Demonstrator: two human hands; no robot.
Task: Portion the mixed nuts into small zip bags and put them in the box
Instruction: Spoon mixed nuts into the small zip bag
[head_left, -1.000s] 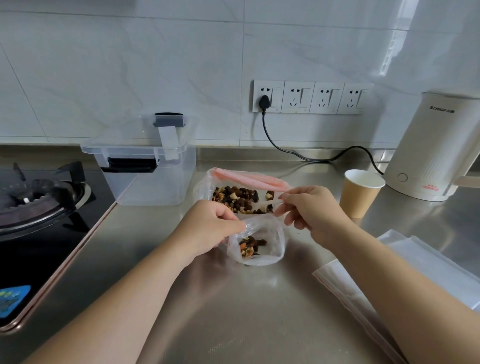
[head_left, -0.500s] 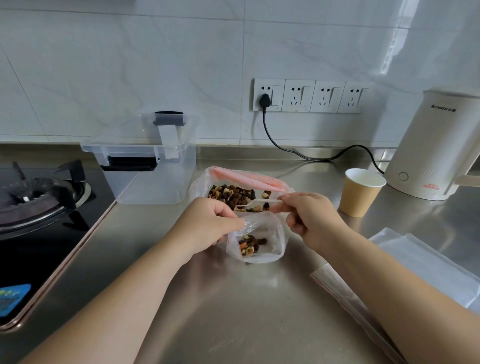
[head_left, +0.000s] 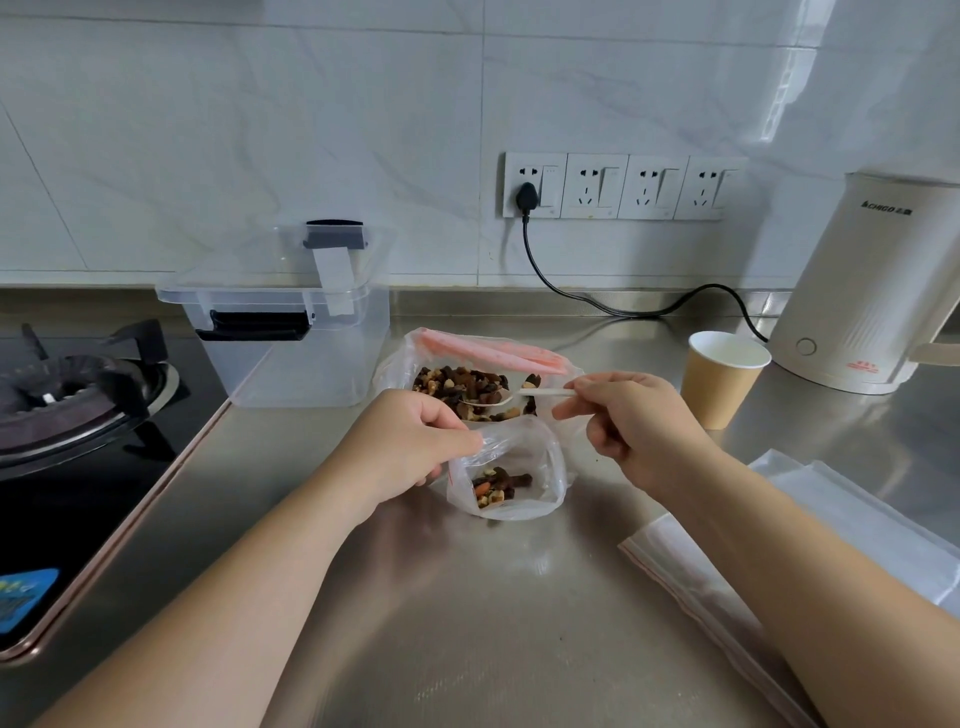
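The left hand (head_left: 410, 441) pinches the rim of the small zip bag (head_left: 511, 475), holding its mouth open; a few nuts lie inside. Just right, the right hand (head_left: 631, 426) grips a white spoon (head_left: 511, 397) dipped into the big nut bag (head_left: 467, 387) behind. If the limp rim sags, nuts could miss.

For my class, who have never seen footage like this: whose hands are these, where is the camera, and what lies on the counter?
No machine here: a person wears a camera on the head, looking down at their own hands. The left hand pinches open a small zip bag holding a few nuts. The right hand holds a white plastic spoon in the big bag of mixed nuts. On the steel counter also stand a clear box, a paper cup, a kettle and spare bags.
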